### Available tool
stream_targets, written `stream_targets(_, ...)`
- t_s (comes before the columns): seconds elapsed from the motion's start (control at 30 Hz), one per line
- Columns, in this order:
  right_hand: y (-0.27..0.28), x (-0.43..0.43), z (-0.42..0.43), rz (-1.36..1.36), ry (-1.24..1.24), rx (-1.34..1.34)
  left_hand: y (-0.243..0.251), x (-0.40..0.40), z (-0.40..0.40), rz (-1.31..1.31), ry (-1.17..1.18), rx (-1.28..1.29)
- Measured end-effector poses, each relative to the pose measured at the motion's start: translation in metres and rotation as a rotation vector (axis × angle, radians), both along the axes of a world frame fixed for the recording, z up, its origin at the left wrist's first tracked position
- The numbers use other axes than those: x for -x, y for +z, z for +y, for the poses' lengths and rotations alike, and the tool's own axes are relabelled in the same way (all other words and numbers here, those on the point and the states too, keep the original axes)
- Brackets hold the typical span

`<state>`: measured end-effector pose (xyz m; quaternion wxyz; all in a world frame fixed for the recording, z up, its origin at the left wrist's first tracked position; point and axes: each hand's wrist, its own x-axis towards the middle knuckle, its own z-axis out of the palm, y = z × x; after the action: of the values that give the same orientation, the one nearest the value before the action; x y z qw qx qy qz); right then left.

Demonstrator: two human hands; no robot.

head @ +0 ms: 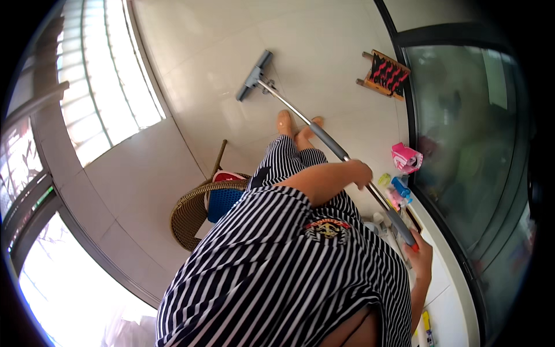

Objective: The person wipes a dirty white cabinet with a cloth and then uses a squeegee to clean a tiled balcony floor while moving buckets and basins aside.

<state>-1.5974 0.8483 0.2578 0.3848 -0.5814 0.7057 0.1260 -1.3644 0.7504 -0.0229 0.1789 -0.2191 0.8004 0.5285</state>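
A long-handled mop (289,105) slants across the view, its metal pole fitted with grey grips. Its grey bar-shaped head (254,76) rests on the tiled floor beyond my feet. Around the pole, just below the middle grey grip, my left hand (360,173) is closed. Nearer my body, my right hand (419,253) holds the top end of the handle by its red tip. My feet, in tan slippers (284,123), stand on the floor beside the pole.
A wicker chair (186,219) holding a blue perforated item (223,204) stands at my left. A small folding stool (386,74) is by the dark-framed glass door (464,130). Along the right lie a pink package (406,157) and a blue plastic item (402,189).
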Motion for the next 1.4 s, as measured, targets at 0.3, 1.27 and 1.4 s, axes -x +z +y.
stream_targets(0.3,-0.137,-0.224,-0.139,-0.407,0.339,-0.060,-0.083,-0.284,-0.045,-0.465,0.886,0.574)
stream_targets(1.27,0.001,-0.179,-0.106,0.009,0.211,0.111,0.008,-0.249,-0.052,-0.225,0.287,0.113)
stream_targets(1.4,0.008,-0.189,-0.195,-0.024,0.544,0.211,0.013,-0.270,-0.091,-0.177,0.556,0.068)
